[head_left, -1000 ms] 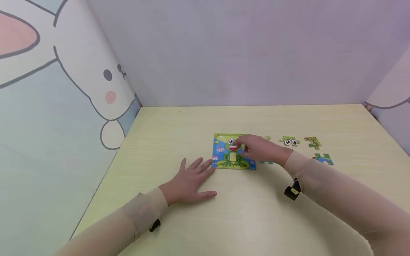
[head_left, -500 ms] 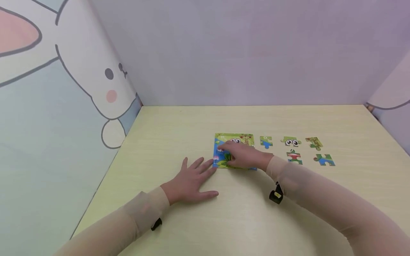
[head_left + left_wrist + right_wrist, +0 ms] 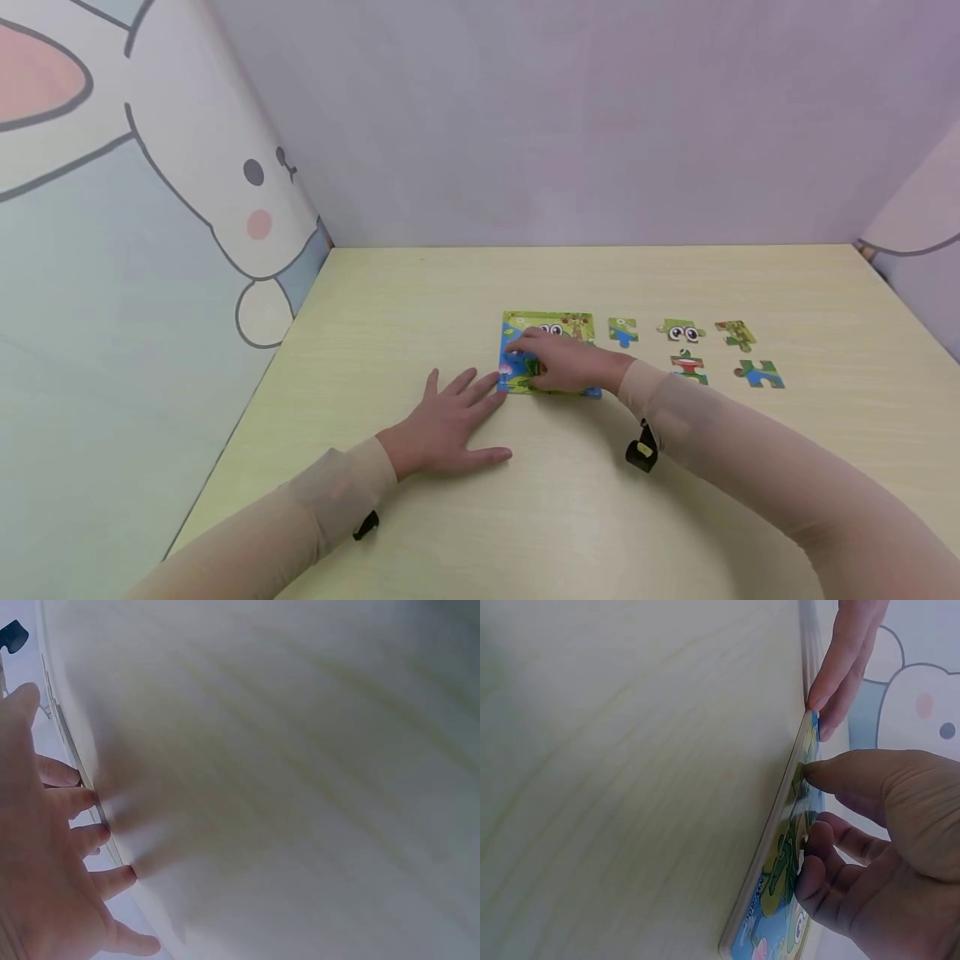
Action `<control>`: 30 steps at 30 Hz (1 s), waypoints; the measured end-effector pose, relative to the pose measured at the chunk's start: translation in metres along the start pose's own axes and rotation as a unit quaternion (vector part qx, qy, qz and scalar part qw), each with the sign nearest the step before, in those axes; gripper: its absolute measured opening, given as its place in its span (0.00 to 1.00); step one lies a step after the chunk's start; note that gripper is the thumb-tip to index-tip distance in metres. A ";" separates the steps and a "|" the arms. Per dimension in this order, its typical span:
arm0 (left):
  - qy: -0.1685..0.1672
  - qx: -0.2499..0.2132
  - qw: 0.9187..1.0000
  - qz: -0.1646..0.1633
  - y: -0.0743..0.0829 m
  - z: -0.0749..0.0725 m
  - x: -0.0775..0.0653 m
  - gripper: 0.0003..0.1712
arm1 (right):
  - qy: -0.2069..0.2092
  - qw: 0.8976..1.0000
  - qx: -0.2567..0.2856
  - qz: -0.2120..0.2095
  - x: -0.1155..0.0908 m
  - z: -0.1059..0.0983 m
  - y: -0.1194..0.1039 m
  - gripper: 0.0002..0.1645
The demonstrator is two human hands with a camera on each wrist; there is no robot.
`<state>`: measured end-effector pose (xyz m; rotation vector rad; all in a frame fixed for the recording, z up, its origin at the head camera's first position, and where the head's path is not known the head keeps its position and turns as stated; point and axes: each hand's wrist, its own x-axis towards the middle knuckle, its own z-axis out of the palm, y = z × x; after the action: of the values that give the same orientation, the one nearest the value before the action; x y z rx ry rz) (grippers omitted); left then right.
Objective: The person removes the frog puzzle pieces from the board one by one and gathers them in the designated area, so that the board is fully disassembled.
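Observation:
A frog picture puzzle board lies flat on the table, partly covered by my right hand. In the right wrist view, the thumb and curled fingers come down on its picture near the lower left part, around a puzzle piece; the piece's outline is hard to make out. My left hand rests flat, fingers spread, its fingertips touching the board's lower left corner. Loose pieces lie to the right: a blue-green one, one with eyes, and one with a red mouth.
Farther right lie a brown-green piece and a blue-green piece. The pale wooden table meets a plain back wall. A side wall with a printed rabbit stands at the left.
My right hand has moved left and down over the board, uncovering the loose mouth piece. It has hardly moved in the last half second. My left hand stays in place.

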<state>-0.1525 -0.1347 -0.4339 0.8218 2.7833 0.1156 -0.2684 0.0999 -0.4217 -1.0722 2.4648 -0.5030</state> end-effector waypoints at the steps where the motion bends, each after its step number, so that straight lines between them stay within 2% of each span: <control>1: -0.001 -0.001 1.000 0.000 0.000 0.000 0.000 0.50 | -0.002 1.000 0.004 0.001 0.000 -0.001 0.000 0.36; 12: -0.003 -0.009 1.000 -0.003 0.002 -0.001 -0.001 0.50 | 0.004 1.000 0.003 -0.013 0.000 -0.001 -0.001 0.35; 17: -0.001 -0.006 1.000 -0.003 0.002 0.000 -0.001 0.50 | 0.022 1.000 0.002 -0.021 -0.001 0.001 0.000 0.34; 23: 0.000 -0.003 1.000 -0.005 0.002 0.000 -0.001 0.50 | 0.052 0.998 0.005 -0.034 -0.002 0.003 -0.002 0.27; 30: 0.003 -0.003 1.000 -0.003 0.002 0.000 0.000 0.50 | 0.065 0.997 0.022 -0.036 -0.001 0.004 -0.003 0.19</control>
<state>-0.1509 -0.1328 -0.4333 0.8139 2.7892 0.1243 -0.2639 0.0986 -0.4236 -1.1487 2.5205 -0.6650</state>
